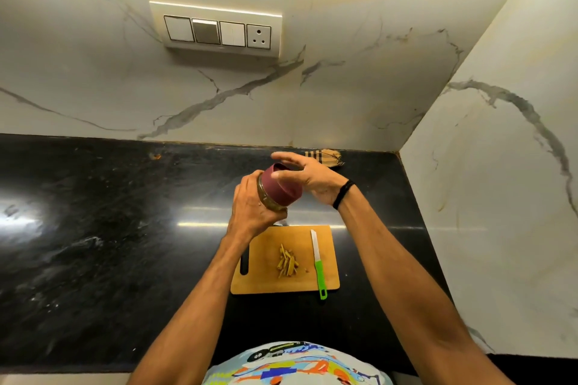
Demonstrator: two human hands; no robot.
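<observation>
Shirt: a brightly printed shirt (297, 366) fills the bottom edge, and both bare forearms reach forward from it over the table (125, 228).
Board: a wooden cutting board (266, 278) lies flat on the black table, just ahead of the person, with a slot handle at its left end.
Cut pieces: a small heap of yellowish strips (287, 262) sits near the middle of the board.
Knife: a knife (318, 262) with a white blade and a green handle lies along the board's right side, the handle's end poking past the near edge.
Jar: a glass jar (266, 197) is held in the air above the board's far edge, tilted, with its dark red lid (283, 189) pointing up and to the right.
Left hand: the left hand (250, 206) is wrapped round the glass body from below.
Right hand: the right hand (312, 178) grasps the lid, with the thumb on its side and the index finger stretched over its far end; a black band (342, 194) is on the wrist.
Behind: a checked cloth (327, 156) lies at the back of the table against the marble wall, partly hidden by the right hand.
Wall: a switch panel (217, 30) with a socket is mounted higher up.
</observation>
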